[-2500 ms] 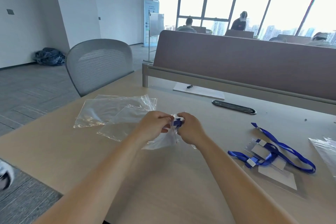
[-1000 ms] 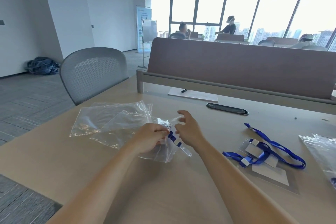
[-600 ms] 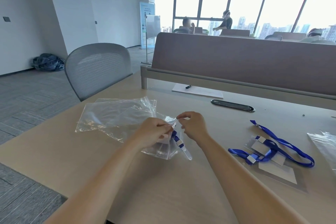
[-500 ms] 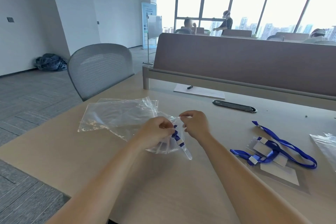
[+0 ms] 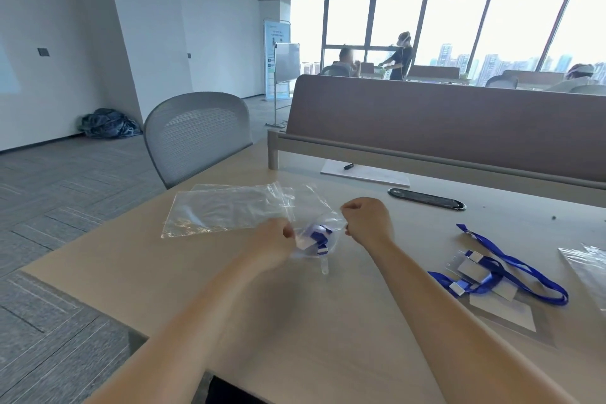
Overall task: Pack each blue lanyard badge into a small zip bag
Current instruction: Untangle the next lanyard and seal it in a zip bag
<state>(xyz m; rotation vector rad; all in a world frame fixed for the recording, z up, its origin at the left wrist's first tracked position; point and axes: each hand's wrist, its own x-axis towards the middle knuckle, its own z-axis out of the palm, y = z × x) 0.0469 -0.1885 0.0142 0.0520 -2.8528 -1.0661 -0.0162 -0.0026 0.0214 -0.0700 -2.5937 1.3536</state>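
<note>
Both grips narrow: left hand (image 5: 273, 239) and right hand (image 5: 367, 223) pinch the small clear plastic zip bag (image 5: 328, 223) mid-frame (blue ribbon lanyard badge (image 5: 319, 234) mostly inside); limp, slippery film, probably best held at its zip edge.

A pale wooden desk (image 5: 328, 321) is taking up most of the space in front of me, with a grey mesh chair (image 5: 196, 134) standing at its far left corner. A brown divider panel (image 5: 442, 121) is running along the desk's far edge. Just below it a white sheet of paper (image 5: 367, 174) is lying flat with a dark pen (image 5: 348, 166) resting on it, and a black oval cable slot (image 5: 426, 198) is sitting near the sheet. A dark bundle (image 5: 108, 124) is slumping on the floor against the left wall. Beyond, a banner (image 5: 275, 31) and a whiteboard (image 5: 288, 62) are standing by the windows (image 5: 452, 29), where one person is sitting (image 5: 344, 59) and another is standing (image 5: 402, 57).
</note>
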